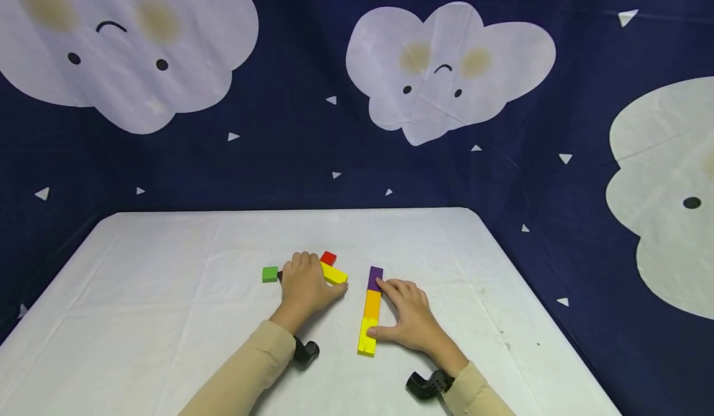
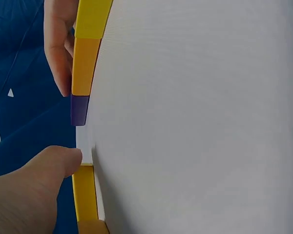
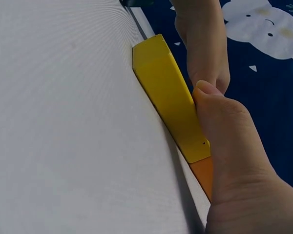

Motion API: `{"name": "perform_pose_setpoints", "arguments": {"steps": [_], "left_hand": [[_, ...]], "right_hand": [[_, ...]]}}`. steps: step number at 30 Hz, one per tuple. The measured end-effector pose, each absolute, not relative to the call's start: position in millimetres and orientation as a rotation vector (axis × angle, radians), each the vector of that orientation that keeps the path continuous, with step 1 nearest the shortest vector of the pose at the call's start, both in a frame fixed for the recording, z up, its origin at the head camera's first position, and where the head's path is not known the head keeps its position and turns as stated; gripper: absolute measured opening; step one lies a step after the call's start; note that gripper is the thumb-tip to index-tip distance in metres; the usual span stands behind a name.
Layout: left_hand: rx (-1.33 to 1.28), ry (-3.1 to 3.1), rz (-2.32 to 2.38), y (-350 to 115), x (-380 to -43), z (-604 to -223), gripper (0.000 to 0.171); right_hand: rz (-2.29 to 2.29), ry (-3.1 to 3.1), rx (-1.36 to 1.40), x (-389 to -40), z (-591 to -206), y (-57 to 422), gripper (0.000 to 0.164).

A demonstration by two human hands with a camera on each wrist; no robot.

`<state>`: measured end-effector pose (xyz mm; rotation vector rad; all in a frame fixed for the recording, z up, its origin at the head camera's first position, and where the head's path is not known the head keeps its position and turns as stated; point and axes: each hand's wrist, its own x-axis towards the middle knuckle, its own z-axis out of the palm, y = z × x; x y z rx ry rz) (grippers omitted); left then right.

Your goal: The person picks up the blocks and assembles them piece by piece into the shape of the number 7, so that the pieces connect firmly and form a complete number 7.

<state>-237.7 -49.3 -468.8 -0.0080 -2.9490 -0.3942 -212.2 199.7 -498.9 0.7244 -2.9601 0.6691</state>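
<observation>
My right hand lies along a straight row of a purple block, an orange block and a yellow block. Its thumb rests against the yellow block, and a fingertip is at the purple one. My left hand covers part of a second group, its thumb stretched out toward the end of another yellow block. An orange block adjoins that yellow block in the left wrist view. The left hand's other fingertips are hidden behind its knuckles in the head view.
A red block lies just behind the left yellow block. A green block sits left of the left hand, beside a mostly covered dark block. The white table ends at a dark blue cloud-patterned curtain.
</observation>
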Motion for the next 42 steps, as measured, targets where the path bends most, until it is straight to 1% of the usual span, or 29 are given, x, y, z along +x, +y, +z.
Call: {"name": "perform_pose_setpoints", "arguments": {"steps": [3,8,10,18,21,30,37,42], "left_hand": [[-0.011,-2.943,-0.392,-49,-239,-469,0.089],[-0.022,-2.915,-0.434,-50,-239,-469,0.08],[-0.027,-2.903,-0.457,-50,-239,-468,0.079],[-0.096,-2.83,-0.519,-51,-239,-462,0.088],[-0.135,-2.821,-0.516,-50,-243,-459,0.089],[-0.25,-2.86,-0.542,-39,-263,-450,0.093],[-0.298,-2.905,-0.558,-28,-281,-446,0.09],[-0.39,-2.911,-0.619,-22,-290,-446,0.087]], "right_hand": [[0.667,-2.96,0.721,-212,-499,200,0.108],[0.679,-2.956,0.719,-211,-499,200,0.108],[0.678,-2.957,0.718,-211,-498,200,0.108],[0.679,-2.951,0.721,-211,-497,201,0.108],[0.675,-2.959,0.718,-211,-498,201,0.108],[0.668,-2.942,0.71,-210,-499,201,0.106],[0.67,-2.941,0.702,-211,-497,201,0.106],[0.685,-2.946,0.705,-211,-497,202,0.106]]}}
